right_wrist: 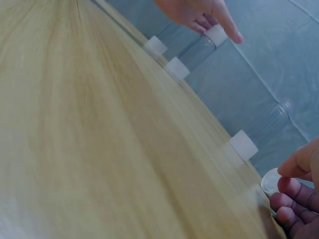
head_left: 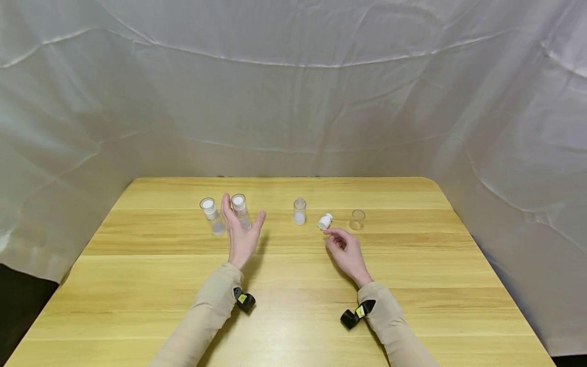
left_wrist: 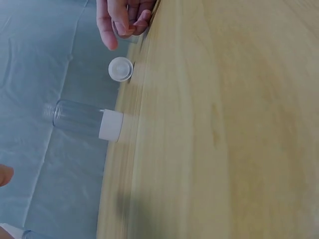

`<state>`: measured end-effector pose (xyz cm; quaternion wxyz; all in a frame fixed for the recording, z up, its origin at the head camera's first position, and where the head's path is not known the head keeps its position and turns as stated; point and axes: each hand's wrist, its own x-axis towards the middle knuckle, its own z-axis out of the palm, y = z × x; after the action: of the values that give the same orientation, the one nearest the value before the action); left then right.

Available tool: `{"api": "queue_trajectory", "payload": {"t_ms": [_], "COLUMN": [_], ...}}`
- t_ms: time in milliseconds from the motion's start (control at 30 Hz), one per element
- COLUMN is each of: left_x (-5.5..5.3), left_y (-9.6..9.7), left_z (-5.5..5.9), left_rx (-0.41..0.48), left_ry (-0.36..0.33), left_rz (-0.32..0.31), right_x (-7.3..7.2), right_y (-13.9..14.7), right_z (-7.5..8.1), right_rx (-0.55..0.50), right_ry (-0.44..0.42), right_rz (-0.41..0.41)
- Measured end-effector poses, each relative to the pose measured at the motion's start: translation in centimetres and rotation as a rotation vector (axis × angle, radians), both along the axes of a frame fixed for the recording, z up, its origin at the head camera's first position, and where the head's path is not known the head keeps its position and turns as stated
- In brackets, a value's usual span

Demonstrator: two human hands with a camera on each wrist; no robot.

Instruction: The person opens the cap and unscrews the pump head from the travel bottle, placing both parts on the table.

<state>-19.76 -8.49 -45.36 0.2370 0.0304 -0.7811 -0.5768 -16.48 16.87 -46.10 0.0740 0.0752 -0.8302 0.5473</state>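
My left hand [head_left: 242,239] is spread wide, its fingers beside a capped clear bottle [head_left: 244,222] with a white base and white top. It does not appear to grip that bottle; contact cannot be told. Another capped bottle [head_left: 217,227] stands to its left. My right hand [head_left: 349,256] is loosely curled, its index fingertip just short of a white pump top [head_left: 325,221] lying on its side. In the left wrist view a small gap separates that fingertip from the white top [left_wrist: 120,69]. Between the hands stands an uncapped bottle [head_left: 299,212], its threaded neck [right_wrist: 285,106] bare.
A clear overcap [head_left: 356,220] stands on the wooden table [head_left: 293,306] just beyond the right hand. Pale cloth [head_left: 293,102] hangs behind and at both sides of the table. Each wrist carries a small black camera [head_left: 246,302].
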Motion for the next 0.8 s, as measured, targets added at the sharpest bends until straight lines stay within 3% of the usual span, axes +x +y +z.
{"api": "queue_trajectory", "payload": {"t_ms": [467,567,667,800], "left_x": [-1.3,-1.3,-1.1,-0.4], "left_y": [-1.2,-1.5,-1.5,-0.9], "left_z": [-1.2,-1.7,-2.0,-2.1], "left_rx": [0.145,0.114,0.028,-0.068], "left_ry": [-0.246,-0.264,-0.263,-0.257], "left_rz": [-0.053,-0.062,-0.089,-0.224], "right_x": [0.0,0.0,0.0,0.0], "right_y": [0.0,0.0,-0.1,0.0], "right_z": [0.0,0.0,0.1,0.0], "right_rx": [0.001,0.001,-0.002,-0.003], "right_ry": [0.0,0.004,0.0,-0.007], "right_rz": [-0.002,0.001,0.005,0.005]}}
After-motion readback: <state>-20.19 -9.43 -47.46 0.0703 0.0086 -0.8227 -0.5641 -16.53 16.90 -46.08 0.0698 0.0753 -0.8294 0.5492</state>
